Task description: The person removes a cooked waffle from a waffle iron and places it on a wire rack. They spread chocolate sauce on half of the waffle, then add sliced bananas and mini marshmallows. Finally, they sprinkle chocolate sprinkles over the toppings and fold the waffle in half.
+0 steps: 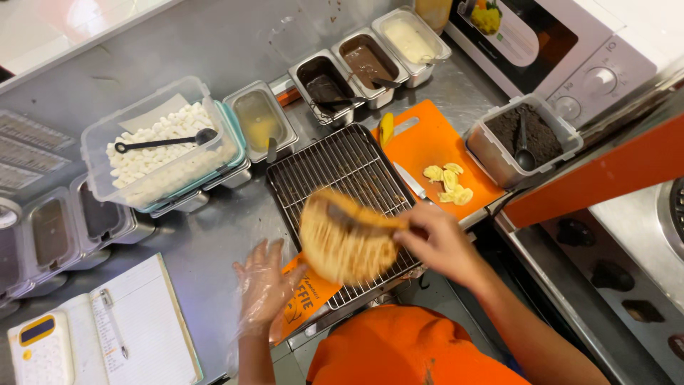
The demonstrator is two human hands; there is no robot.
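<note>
- I'm looking straight down on a steel bench, scuffed and grey, with a pale wall edge running along the top left.
- My right hand has its fingers clenched on a round, golden waffle, blurred, held tilted just above the wire cooling rack.
- My left hand, in a clear plastic glove, is spread loose with the fingers released, touching an orange paper sleeve at the rack's near corner.
- Behind the rack there's an orange cutting board with banana slices and a small knife.
- A row of steel sauce pans sits along the back, dark fillings and one pale.
- To the left, a clear tub of marshmallows with a black scoop lying on top.
- To the right, a tub of dark crumbs, and beyond it a white oven.
- Bottom left, an open notebook and a calculator.
</note>
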